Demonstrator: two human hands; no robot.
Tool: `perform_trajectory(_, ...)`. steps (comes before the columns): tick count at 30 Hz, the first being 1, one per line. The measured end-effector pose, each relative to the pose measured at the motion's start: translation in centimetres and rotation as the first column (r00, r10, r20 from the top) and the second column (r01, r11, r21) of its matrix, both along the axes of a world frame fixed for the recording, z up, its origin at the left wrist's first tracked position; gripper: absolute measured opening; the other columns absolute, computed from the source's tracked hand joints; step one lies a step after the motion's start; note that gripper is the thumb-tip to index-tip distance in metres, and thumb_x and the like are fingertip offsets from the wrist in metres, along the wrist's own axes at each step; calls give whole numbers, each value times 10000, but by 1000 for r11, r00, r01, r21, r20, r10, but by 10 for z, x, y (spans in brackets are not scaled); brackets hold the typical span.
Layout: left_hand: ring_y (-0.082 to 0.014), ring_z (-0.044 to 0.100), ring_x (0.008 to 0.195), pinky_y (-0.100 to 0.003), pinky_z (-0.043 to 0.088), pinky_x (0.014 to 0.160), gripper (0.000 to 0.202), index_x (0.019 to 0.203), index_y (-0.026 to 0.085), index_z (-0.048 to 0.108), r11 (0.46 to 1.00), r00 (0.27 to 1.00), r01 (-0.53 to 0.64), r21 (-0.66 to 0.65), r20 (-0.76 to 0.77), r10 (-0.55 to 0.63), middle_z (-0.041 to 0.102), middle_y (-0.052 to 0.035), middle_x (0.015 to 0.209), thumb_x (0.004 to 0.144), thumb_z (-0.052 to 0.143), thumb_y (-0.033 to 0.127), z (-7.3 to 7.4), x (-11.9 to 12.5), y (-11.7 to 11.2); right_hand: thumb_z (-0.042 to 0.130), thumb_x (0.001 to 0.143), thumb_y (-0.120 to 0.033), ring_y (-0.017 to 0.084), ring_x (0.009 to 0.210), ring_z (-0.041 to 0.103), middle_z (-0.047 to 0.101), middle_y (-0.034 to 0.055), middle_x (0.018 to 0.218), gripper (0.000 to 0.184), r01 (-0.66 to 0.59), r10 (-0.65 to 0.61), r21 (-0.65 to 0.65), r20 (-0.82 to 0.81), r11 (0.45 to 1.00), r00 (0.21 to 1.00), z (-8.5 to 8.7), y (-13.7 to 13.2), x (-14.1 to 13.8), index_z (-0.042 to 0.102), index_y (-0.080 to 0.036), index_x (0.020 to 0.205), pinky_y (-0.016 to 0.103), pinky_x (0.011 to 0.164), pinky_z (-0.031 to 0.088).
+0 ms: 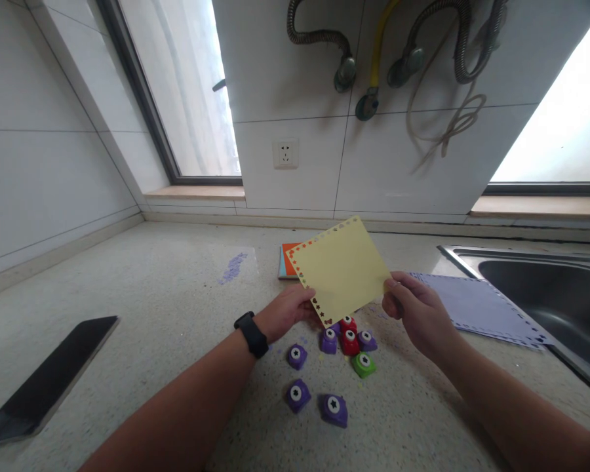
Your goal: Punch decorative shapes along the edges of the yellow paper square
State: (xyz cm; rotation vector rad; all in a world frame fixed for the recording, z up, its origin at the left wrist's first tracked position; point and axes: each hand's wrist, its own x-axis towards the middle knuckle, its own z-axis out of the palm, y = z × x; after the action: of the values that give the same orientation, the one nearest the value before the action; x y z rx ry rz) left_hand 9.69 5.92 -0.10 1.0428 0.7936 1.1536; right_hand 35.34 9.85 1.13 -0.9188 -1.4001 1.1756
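Both hands hold a sheet of yellow paper [347,272] raised and tilted above the counter. Small shapes are punched along its left and upper edges. My left hand [291,307], with a black watch on the wrist, pinches the lower left edge. At the right corner, my right hand [413,305] grips the sheet between thumb and fingers. Below the paper lie several small craft punches: purple ones [334,408], a red one [350,342] and a green one [364,364]. The sheet partly covers the punches farthest back.
Purple punched sheets [476,308] lie to the right, beside a sink [545,282]. Behind the yellow sheet is a stack of orange and blue paper [284,265]. Purple paper bits [234,267] are scattered at the back left. A dark flat object [49,377] rests at the left.
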Motion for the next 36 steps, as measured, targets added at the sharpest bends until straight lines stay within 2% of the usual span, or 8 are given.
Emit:
perform_trajectory(6, -255, 730, 824, -369, 574, 747, 337, 957, 113, 737, 999, 997, 40, 32, -61, -38, 785, -146, 922, 819, 708, 419, 3, 0, -3, 655, 911, -405, 132, 490, 424, 494, -45, 522, 187, 3, -3, -4, -13, 1000, 1000, 2, -1, -1, 656, -222, 877, 283, 489, 318)
perform_trajectory(13, -113, 559, 496, -239, 423, 501, 305, 755, 123, 740, 990, 957, 127, 54, -268, -109, 713, -62, 647, 790, 785, 423, 11, 0, -10, 657, 907, -425, 122, 480, 422, 476, -59, 511, 218, -9, 9, 5, -31, 1000, 999, 4, -5, -3, 641, -210, 879, 270, 490, 317)
perform_trajectory(20, -80, 477, 424, -216, 346, 443, 337, 645, 131, 703, 997, 930, 58, 57, -366, -33, 645, -28, 543, 831, 746, 409, 16, 0, -10, 632, 913, -388, 124, 480, 444, 591, -64, 647, 252, 6, -4, 23, -83, 1000, 997, 3, -5, -5, 522, -278, 1112, 257, 471, 336)
perform_trajectory(24, -87, 489, 424, -219, 349, 440, 410, 602, 130, 689, 996, 935, -36, 78, -348, 61, 633, -39, 520, 855, 701, 453, 13, -2, -5, 633, 911, -367, 127, 529, 465, 535, -52, 644, 183, -92, 50, 206, 200, 974, 979, 15, -13, 2, 500, -254, 858, 271, 515, 373)
perform_trajectory(27, -89, 491, 424, -215, 351, 428, 430, 603, 132, 694, 992, 941, -95, 81, -317, 116, 643, -48, 534, 861, 684, 475, 10, -3, -3, 657, 902, -370, 127, 544, 504, 591, -26, 635, 167, -467, 168, 262, 699, 844, 695, 33, -28, 5, 610, -232, 821, 288, 564, 363)
perform_trajectory(30, -86, 493, 424, -206, 349, 420, 432, 601, 131, 698, 989, 946, -127, 76, -289, 144, 643, -48, 537, 865, 678, 473, 9, -3, -2, 755, 822, -425, 139, 565, 568, 666, -21, 665, 195, -642, 150, 159, 904, 750, 400, 49, -39, 3, 712, -255, 907, 295, 586, 339)
perform_trajectory(33, -83, 496, 417, -202, 346, 420, 435, 595, 120, 712, 986, 948, -150, 68, -274, 163, 643, -51, 521, 873, 675, 453, 10, -2, -3, 778, 805, -401, 150, 592, 615, 704, -24, 711, 201, -688, 156, 93, 944, 720, 292, 54, -43, 0, 745, -286, 967, 288, 576, 330)
perform_trajectory(36, -84, 495, 409, -208, 343, 419, 432, 586, 114, 720, 981, 948, -184, 66, -253, 195, 651, -59, 507, 864, 693, 444, 12, -1, -4, 756, 827, -341, 155, 601, 630, 714, -26, 717, 146, -706, 183, 69, 944, 705, 275, 53, -45, -3, 755, -294, 966, 287, 578, 348)
